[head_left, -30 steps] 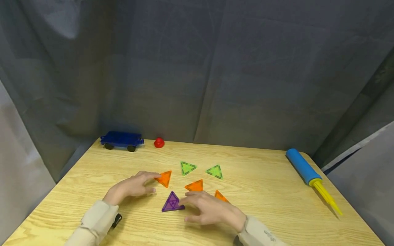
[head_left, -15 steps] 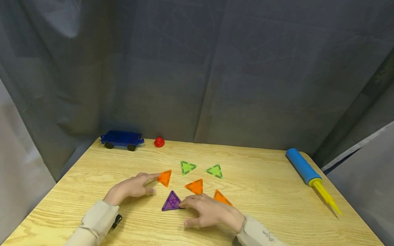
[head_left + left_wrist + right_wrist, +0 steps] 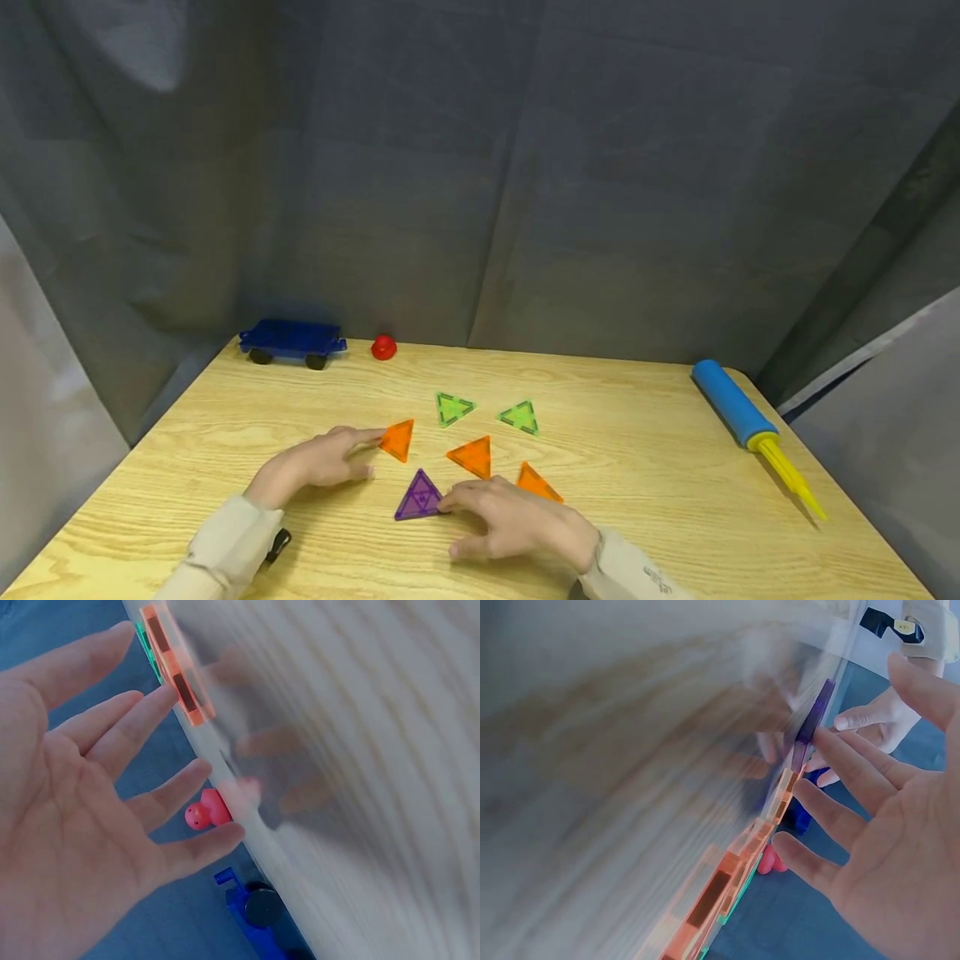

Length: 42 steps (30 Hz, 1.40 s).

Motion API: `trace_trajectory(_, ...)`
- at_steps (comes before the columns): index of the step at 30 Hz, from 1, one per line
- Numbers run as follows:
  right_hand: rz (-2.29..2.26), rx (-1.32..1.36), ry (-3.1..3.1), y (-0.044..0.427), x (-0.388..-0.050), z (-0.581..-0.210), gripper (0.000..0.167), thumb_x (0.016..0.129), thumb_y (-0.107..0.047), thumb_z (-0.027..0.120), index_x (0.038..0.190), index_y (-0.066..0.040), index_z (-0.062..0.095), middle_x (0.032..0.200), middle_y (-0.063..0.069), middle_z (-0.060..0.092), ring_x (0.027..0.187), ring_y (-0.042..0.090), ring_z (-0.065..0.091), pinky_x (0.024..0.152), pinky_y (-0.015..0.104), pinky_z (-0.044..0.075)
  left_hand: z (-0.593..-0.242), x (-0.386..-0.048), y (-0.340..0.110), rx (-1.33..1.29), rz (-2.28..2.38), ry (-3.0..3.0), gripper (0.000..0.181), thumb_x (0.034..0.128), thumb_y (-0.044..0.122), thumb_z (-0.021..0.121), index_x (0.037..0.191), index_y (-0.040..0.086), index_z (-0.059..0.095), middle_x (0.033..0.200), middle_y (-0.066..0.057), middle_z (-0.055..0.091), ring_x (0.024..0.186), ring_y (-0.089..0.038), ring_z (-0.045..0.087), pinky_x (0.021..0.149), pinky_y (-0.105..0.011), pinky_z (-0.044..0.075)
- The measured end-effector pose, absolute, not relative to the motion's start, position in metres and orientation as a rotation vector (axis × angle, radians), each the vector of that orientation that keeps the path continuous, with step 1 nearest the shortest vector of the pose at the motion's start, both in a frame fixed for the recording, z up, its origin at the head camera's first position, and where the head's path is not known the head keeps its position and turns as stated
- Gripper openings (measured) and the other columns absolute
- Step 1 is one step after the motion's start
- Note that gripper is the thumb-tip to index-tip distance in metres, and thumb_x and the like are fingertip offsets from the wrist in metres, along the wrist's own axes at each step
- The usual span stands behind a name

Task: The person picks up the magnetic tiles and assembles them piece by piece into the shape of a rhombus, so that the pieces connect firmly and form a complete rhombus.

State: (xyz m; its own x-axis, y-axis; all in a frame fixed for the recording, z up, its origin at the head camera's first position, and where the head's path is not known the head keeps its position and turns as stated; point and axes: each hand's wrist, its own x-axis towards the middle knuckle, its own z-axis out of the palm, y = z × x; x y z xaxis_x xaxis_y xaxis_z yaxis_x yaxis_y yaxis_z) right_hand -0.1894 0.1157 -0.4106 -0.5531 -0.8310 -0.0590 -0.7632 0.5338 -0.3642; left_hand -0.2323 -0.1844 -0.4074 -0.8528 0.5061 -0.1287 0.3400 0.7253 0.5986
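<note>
My left hand (image 3: 321, 460) reaches over the table with fingers extended, a fingertip touching the left orange triangle tile (image 3: 398, 440). In the left wrist view that orange tile (image 3: 177, 666) lies flat by the fingertips, the thumb apart from it. My right hand (image 3: 510, 518) has its fingers spread, the index fingertip on the right corner of a purple triangle tile (image 3: 418, 497). Beyond that hand lie a middle orange triangle tile (image 3: 474, 456) and a right orange triangle tile (image 3: 537, 483). Farther back are two green triangle tiles, a left one (image 3: 453, 408) and a right one (image 3: 520, 416).
A blue toy wagon (image 3: 292, 340) stands at the table's back left corner, with a small red toy (image 3: 384, 347) beside it. On the right lies a blue and yellow hand pump (image 3: 738, 412). A dark curtain (image 3: 480, 167) hangs behind the wooden table (image 3: 637, 442).
The right hand has drawn slightly towards me, uncovering more of the middle and right orange tiles. The left fingertip stays at the left orange tile. The head view has shifted slightly.
</note>
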Motion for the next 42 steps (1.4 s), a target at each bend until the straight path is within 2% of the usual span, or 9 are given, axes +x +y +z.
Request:
trace_trajectory(15,-0.451,-1.293,2.541,0.122,-0.187,-0.410,0.055,0.091,-0.051,0.056,0.132,-0.014,0.055,0.137,0.005,0.052,0.127,0.020,0.047,0.106,0.042,0.036,-0.407,-0.229,-0.183,0.738,0.896,2.572,0.061,0.0897,0.013,0.064,0.144,0.001,0.039,0.133,-0.019,0.055,0.132,-0.044,0.034,0.106,-0.061,0.024)
trace_trajectory(26,-0.478,-1.347,2.521,0.122,-0.188,-0.412,0.051,0.092,-0.047,0.057,0.130,-0.014,0.057,0.134,0.004,0.055,0.125,0.019,0.049,0.104,0.041,0.038,-0.406,-0.226,-0.184,0.759,0.851,2.575,0.059,0.0905,0.015,0.063,0.142,-0.001,0.040,0.125,-0.017,0.060,0.126,-0.042,0.044,0.104,-0.060,0.029)
trace_trajectory(28,-0.474,-1.374,2.522,0.122,-0.188,-0.413,0.050,0.092,-0.047,0.057,0.129,-0.014,0.057,0.132,0.003,0.056,0.123,0.018,0.051,0.103,0.040,0.039,-0.406,-0.225,-0.184,0.732,0.851,2.574,0.060,0.0900,0.016,0.064,0.143,0.000,0.040,0.123,-0.016,0.062,0.104,-0.036,0.059,0.095,-0.055,0.041)
trace_trajectory(30,-0.475,-1.384,2.523,0.122,-0.187,-0.413,0.049,0.092,-0.046,0.057,0.129,-0.014,0.058,0.132,0.003,0.056,0.123,0.018,0.051,0.103,0.040,0.040,-0.406,-0.225,-0.184,0.710,0.853,2.573,0.059,0.0898,0.016,0.064,0.143,0.001,0.041,0.121,-0.014,0.063,0.079,-0.027,0.060,0.081,-0.047,0.049)
trace_trajectory(33,-0.476,-1.391,2.523,0.122,-0.186,-0.413,0.048,0.092,-0.045,0.058,0.129,-0.015,0.058,0.132,0.002,0.057,0.123,0.017,0.051,0.103,0.039,0.040,-0.405,-0.224,-0.185,0.718,0.865,2.570,0.058,0.0891,0.015,0.065,0.141,0.001,0.043,0.118,-0.013,0.065,0.071,-0.018,0.054,0.075,-0.042,0.048)
trace_trajectory(36,-0.477,-1.367,2.517,0.123,-0.184,-0.411,0.047,0.092,-0.045,0.057,0.129,-0.016,0.058,0.134,0.002,0.055,0.126,0.019,0.048,0.104,0.042,0.038,-0.404,-0.223,-0.185,0.758,0.856,2.574,0.055,0.0894,0.014,0.065,0.139,0.000,0.046,0.116,-0.012,0.066,0.092,-0.022,0.057,0.087,-0.047,0.045)
trace_trajectory(37,-0.480,-1.365,2.514,0.124,-0.184,-0.411,0.047,0.092,-0.045,0.057,0.129,-0.016,0.058,0.134,0.002,0.055,0.127,0.019,0.048,0.104,0.042,0.038,-0.404,-0.223,-0.185,0.763,0.860,2.567,0.054,0.0897,0.013,0.064,0.139,-0.001,0.046,0.116,-0.012,0.066,0.090,-0.022,0.058,0.086,-0.046,0.046)
trace_trajectory(40,-0.495,-1.382,2.508,0.126,-0.184,-0.411,0.046,0.092,-0.044,0.058,0.128,-0.015,0.059,0.133,0.002,0.056,0.126,0.020,0.048,0.104,0.042,0.038,-0.403,-0.221,-0.185,0.744,0.871,2.546,0.052,0.0906,0.012,0.063,0.139,0.001,0.046,0.117,-0.012,0.065,0.068,-0.017,0.053,0.068,-0.034,0.047)
trace_trajectory(42,-0.515,-1.413,2.501,0.127,-0.185,-0.411,0.044,0.092,-0.041,0.059,0.127,-0.014,0.059,0.131,0.003,0.057,0.125,0.020,0.050,0.104,0.040,0.039,-0.403,-0.220,-0.185,0.740,0.871,2.536,0.051,0.0910,0.012,0.062,0.139,0.002,0.047,0.117,-0.012,0.065,0.061,-0.014,0.048,0.061,-0.030,0.044)
